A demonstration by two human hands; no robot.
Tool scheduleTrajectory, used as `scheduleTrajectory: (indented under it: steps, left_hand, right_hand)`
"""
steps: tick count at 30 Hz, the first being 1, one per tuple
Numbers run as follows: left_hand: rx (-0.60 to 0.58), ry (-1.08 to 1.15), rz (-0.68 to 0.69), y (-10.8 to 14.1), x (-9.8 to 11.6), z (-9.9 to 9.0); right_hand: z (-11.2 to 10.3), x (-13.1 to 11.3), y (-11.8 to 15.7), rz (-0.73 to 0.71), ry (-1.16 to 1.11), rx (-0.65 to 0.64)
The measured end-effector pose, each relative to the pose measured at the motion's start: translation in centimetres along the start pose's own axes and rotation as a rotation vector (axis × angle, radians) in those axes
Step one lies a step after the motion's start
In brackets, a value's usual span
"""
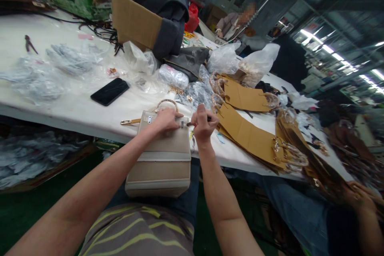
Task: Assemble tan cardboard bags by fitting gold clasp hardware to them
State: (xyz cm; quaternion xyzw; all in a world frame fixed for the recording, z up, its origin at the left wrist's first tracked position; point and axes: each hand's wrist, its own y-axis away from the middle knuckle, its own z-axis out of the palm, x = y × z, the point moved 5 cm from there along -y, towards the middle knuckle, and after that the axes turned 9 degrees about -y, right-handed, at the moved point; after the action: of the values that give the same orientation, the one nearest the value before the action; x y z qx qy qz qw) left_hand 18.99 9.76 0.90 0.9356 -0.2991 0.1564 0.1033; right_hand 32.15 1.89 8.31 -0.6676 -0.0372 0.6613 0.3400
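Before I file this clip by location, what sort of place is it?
Probably a handbag workshop: a beige bag being worked on, stacked tan panels with handles, and overhead strip lights.

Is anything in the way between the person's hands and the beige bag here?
Nothing visible is. The left hand rests directly on the bag, near its top, and the right hand grips a thin tool right beside it. The phone lies off to the left, outside that gap.
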Motion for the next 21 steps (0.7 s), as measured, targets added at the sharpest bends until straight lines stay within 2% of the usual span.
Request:
scheduleTrajectory:
  steps: [3,9,16,21]
  left_hand:
    - [-0.037,-0.012,-0.002,-0.1,0.2,-0.5]
    - [-0.117,0.004,0.014,-0.4,0.4,-1.1]
    - [-0.095,0.129,0.026,-0.7,-0.6,-0.5]
    - [0.019,0.202,-0.041,-0.4,-0.6,-0.3]
  right_hand:
    - [0.9,0.9,0.0,0.027,-0.016,0.003]
    - [1.1,2.2,0.4,0.051,-0.004,0.049]
    - [1.2,2.7,1.0,0.028,0.174,0.062]
    - [1.2,2.3,1.0,0.024,0.137,0.064]
